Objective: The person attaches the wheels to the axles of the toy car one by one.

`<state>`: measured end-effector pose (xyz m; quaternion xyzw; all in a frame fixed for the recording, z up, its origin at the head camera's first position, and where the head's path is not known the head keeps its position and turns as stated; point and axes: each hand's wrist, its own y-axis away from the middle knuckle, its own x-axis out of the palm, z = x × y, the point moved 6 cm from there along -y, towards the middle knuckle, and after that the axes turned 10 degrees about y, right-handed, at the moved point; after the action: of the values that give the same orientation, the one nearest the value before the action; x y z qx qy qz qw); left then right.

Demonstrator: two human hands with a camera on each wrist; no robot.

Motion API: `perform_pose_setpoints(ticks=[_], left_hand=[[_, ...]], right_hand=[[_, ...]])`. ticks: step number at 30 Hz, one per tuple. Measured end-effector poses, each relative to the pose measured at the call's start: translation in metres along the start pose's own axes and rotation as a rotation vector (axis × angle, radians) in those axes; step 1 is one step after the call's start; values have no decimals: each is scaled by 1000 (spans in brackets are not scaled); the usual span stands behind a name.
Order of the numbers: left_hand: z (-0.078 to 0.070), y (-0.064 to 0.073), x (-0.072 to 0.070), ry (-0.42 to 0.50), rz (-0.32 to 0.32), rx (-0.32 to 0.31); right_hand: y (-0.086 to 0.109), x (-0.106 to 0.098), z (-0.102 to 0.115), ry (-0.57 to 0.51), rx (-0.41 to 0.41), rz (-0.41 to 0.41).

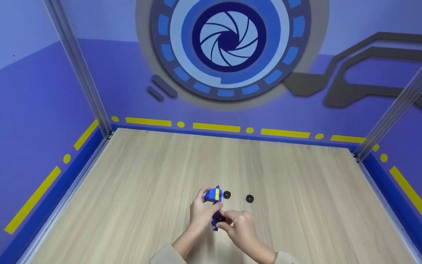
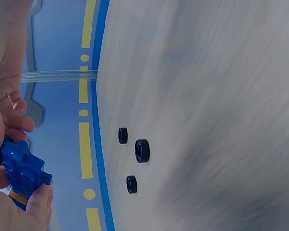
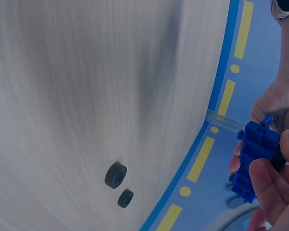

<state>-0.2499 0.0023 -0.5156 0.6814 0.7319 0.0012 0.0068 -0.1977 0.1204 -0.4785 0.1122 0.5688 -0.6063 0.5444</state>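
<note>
Apparently mid-assembly: gripping a studded blue plastic toy body (image 3: 249,144) with a yellow band (image 1: 217,193) in the left hand (image 1: 200,213), and pinching a round black wheel-like piece (image 3: 279,158) at its side in the right hand (image 1: 241,225). Probably fitting that piece in place, next calling for a steady left grip and a firm push from the right. Held above a pale wood-grain tabletop (image 1: 152,190), with three black ring-shaped wheels (image 2: 144,151) lying loose.
</note>
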Motion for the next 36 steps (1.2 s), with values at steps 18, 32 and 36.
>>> perform_pose_setpoints(ticks=[18, 32, 36], left_hand=[[-9, 8, 4, 46, 136, 26], [6, 6, 7, 206, 194, -81], [10, 5, 7, 245, 202, -114]], right_hand=[[6, 6, -6, -108, 8, 38], [8, 6, -9, -71, 22, 29], [9, 8, -12, -89, 29, 33]])
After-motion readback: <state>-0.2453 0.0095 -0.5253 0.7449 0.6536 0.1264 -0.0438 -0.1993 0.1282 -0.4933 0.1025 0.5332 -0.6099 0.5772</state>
